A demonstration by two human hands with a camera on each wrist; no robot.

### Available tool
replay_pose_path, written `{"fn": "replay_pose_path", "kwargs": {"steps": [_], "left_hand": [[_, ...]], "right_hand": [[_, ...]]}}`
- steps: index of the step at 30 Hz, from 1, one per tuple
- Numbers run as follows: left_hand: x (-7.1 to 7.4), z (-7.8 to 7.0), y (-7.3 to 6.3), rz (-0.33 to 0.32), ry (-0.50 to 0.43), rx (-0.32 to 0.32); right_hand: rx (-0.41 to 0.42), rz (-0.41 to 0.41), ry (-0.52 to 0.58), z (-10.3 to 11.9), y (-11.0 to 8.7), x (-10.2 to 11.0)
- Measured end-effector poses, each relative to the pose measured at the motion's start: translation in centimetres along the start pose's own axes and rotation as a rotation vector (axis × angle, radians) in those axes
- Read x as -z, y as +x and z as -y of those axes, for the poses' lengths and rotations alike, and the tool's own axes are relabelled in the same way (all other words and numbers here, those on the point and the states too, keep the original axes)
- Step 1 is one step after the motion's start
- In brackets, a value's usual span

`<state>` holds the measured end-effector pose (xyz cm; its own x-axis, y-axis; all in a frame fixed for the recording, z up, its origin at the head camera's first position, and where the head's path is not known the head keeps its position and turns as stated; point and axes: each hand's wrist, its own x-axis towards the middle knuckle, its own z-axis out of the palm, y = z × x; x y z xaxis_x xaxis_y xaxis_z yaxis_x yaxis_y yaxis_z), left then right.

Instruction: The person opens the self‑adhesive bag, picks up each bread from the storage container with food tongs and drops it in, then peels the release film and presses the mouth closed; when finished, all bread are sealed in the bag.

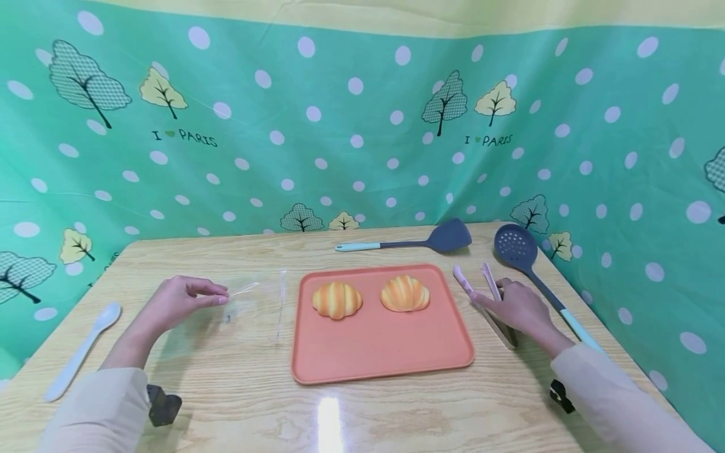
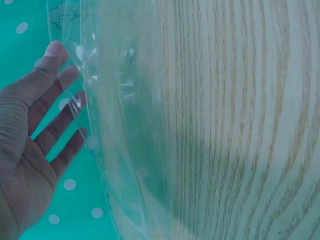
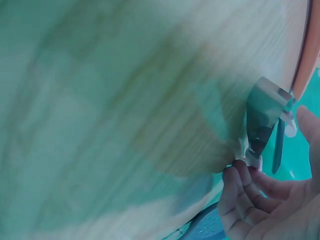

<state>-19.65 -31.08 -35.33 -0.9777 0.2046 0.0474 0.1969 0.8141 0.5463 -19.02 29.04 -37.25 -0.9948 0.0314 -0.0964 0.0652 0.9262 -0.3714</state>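
Note:
In the head view, my left hand [image 1: 184, 299] pinches the edge of a clear plastic bag [image 1: 255, 314] lying on the table left of the tray. The left wrist view shows the bag's thin edge [image 2: 90, 90] between thumb and fingers. At the right, my right hand [image 1: 523, 308] holds a pair of metal tongs [image 1: 498, 324] with pink tips, thumb on one side and curled fingers on the other. The tongs' bent metal end [image 3: 270, 92] shows in the right wrist view. Two croissants [image 1: 337, 300] [image 1: 404, 293] sit apart on a pink tray [image 1: 379, 346] between the hands.
A turner [image 1: 447, 238] with a light blue handle lies behind the tray. At the right edge lies a dark skimmer [image 1: 515, 246], its handle passing beneath the right forearm. A white spoon [image 1: 85, 352] lies at far left. Patterned green cloth [image 1: 340, 126] hangs around the table.

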Motion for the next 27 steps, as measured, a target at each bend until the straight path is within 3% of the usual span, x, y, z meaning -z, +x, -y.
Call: {"fn": "replay_pose_path", "kwargs": {"steps": [10,27], "left_hand": [[-0.06,-0.01,0.18,0.007,-0.003,0.006],[-0.14,-0.16,0.12,0.018,-0.007,0.013]], "right_hand": [[-0.067,0.102,-0.098,0.79,0.14,0.05],[-0.022,0.013,0.006,-0.04,0.10,-0.08]]}}
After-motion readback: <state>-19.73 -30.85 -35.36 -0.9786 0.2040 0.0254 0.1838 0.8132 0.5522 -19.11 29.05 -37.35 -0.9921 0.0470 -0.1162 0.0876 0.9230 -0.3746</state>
